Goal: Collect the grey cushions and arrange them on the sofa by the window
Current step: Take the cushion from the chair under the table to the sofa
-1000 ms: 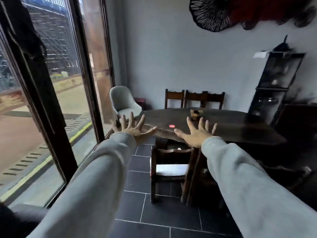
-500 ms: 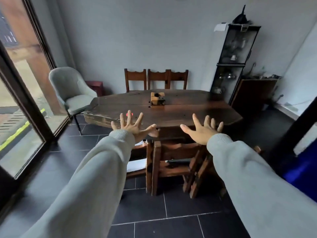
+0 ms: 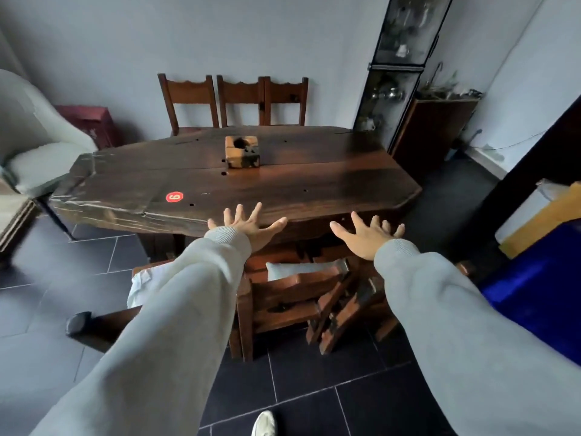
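As we reach out, left grip (image 3: 248, 226) and right grip (image 3: 366, 236) spread apart, empty, before the bench (image 3: 283, 180), pale cushion (image 3: 294, 268) on a chair below, wooden block (image 3: 242, 151) on top.

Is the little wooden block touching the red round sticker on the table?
Apart. The head view shows the wooden block at mid-table and the red sticker near the front edge, with bare table between.

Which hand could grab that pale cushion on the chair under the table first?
Probably the right hand: it hovers open almost directly above the pale cushion. The left hand, also empty, sits farther left.
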Demonstrator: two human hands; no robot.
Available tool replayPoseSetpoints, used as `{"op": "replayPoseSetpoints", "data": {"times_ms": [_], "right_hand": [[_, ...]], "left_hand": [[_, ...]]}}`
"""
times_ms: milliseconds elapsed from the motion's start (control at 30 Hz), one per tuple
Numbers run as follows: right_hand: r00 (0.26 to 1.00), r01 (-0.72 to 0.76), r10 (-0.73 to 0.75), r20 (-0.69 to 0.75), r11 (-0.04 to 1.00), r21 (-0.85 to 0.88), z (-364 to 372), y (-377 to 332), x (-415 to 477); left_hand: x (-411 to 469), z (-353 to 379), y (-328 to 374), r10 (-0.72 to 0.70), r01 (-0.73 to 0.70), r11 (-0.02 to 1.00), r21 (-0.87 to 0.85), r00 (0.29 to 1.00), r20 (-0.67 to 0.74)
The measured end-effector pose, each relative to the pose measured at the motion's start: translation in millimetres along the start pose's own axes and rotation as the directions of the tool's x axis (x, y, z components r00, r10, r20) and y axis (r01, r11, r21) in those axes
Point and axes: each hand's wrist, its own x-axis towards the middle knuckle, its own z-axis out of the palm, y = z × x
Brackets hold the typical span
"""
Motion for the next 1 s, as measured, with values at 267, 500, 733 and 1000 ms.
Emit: {"op": "replayPoseSetpoints", "data": {"times_ms": [267,500,733,1000], "right_hand": [[0.993,-0.041,0.039,0.116,0.999,0.017,10,5,120],[0.967,-0.051,0.039,0.253,0.998,0.042,46,19,214],[0.928,-0.059,0.020,0.372,0.994,0.094,113,44,321],[0.832,-0.210,0.066,0.551,0.957,0.202,229,89,417]], "left_hand": [[121,26,31,-0.035,0.033,0.999,0.013,0.988,0.149],[205,79,50,-0.067,0.070,0.998,-0.001,0.967,0.245],[288,152,56,-0.189,0.189,0.982,0.027,0.935,0.299],[365,245,50,-0.377,0.436,0.898,-0.054,0.829,0.412]]}}
